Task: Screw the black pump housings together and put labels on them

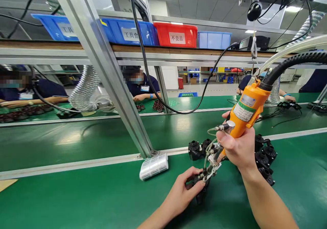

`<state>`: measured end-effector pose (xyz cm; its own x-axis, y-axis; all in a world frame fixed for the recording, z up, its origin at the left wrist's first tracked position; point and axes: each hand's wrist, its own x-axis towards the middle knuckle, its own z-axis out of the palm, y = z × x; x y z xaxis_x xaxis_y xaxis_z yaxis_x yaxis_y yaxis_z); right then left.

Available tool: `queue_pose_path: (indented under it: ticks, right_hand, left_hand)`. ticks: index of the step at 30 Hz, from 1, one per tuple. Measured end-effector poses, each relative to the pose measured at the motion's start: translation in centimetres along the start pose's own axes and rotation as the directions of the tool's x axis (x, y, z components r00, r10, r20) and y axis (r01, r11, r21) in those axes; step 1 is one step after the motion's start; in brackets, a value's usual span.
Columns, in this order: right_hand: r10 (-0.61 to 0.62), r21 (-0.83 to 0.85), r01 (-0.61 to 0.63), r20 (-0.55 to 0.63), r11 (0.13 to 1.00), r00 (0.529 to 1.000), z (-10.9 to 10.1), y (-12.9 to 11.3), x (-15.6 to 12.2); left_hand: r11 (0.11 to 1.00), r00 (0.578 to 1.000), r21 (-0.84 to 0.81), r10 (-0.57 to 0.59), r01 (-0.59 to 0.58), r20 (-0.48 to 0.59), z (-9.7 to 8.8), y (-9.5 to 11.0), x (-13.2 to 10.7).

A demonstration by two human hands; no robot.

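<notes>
My right hand [238, 145] grips an orange electric screwdriver [246, 110], tilted so its metal tip [212, 167] points down and left. The tip rests on a small black plastic part [200, 188] that my left hand [185, 190] pins to the green bench surface [89, 198]. A black hose [291, 62] and a clear tube [288, 50] run from the tool's top to the upper right. Several more black parts [263, 154] lie just behind and right of my right hand.
A slanted aluminium post [112, 79] stands on a clear block [154, 166] left of my hands. A green conveyor belt [76, 137] runs behind. Other people sit across it, with blue and red bins [176, 35] on the shelf above.
</notes>
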<state>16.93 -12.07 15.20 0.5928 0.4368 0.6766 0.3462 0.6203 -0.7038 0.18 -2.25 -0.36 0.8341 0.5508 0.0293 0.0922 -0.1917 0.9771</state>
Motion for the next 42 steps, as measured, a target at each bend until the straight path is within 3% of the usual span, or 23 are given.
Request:
queue_pose_path:
  ticks: [10,17,25,32,37,42]
  right_hand:
    - [-0.015,-0.058,0.014,-0.015,0.998,1.000,0.2,-0.5,-0.1]
    - [0.027,0.020,-0.026,-0.019,0.999,0.999,0.5,-0.7,-0.3]
    - [0.164,0.053,-0.170,0.102,0.984,0.981,2.1,1.4,-1.8]
    - [0.178,0.015,-0.181,0.112,0.983,0.978,2.1,2.7,-1.8]
    - [0.205,0.019,-0.208,0.104,0.978,0.973,2.0,2.8,-1.6]
    - [0.105,0.018,-0.104,-0.031,0.994,0.994,-1.0,-0.1,-0.5]
  left_hand:
    - [1.000,1.000,-0.020,-0.001,0.001,0.007,0.0,-0.4,0.1]
    - [1.000,1.000,-0.011,0.011,-0.011,0.008,0.1,-0.3,0.2]
    - [0.998,0.998,-0.028,0.064,-0.063,0.011,-0.1,-1.0,0.3]
    - [0.998,0.998,0.004,0.058,-0.058,0.000,-0.1,-1.1,0.5]
    - [0.998,0.997,0.000,0.066,-0.066,-0.029,-0.4,-2.8,0.2]
    - [0.989,0.982,-0.109,0.120,-0.104,0.147,-1.1,-3.8,-0.7]
